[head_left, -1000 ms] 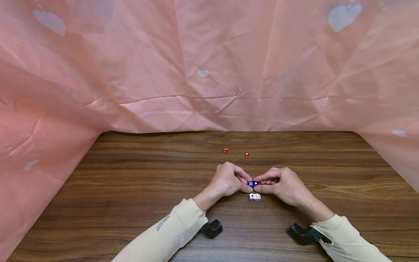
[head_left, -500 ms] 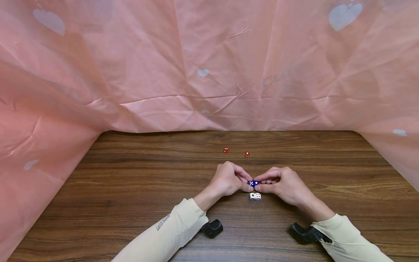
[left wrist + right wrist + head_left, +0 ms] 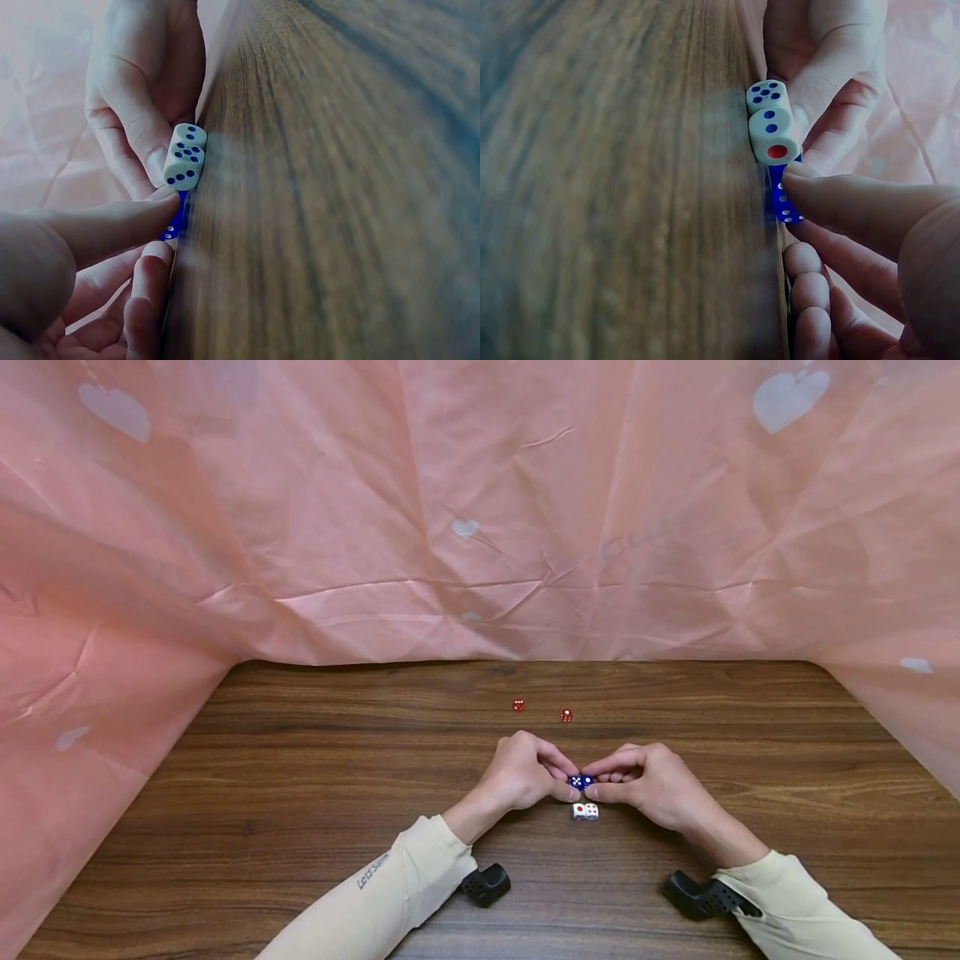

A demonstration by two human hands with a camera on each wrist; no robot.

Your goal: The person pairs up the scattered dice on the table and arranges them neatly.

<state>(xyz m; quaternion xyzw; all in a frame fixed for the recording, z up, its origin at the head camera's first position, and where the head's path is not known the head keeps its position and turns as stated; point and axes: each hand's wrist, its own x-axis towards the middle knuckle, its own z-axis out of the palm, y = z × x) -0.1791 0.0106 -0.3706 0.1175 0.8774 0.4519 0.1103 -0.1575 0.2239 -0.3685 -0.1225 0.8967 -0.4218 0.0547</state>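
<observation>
Two blue dice with white pips sit side by side on the table in the head view. My left hand pinches the left blue die between thumb and fingers. From the other side, my right hand pinches the right blue die. Just nearer to me, a pair of white dice stands in contact, untouched by either hand. In the left wrist view, the white dice partly cover the blue ones, beside the thumbs. The right wrist view shows a blue die under my right thumb.
Two small red dice lie apart farther back, one on the left and one on the right. The brown wooden table is bordered by a pink cloth at the back and sides. Black wrist mounts hang below the sleeves.
</observation>
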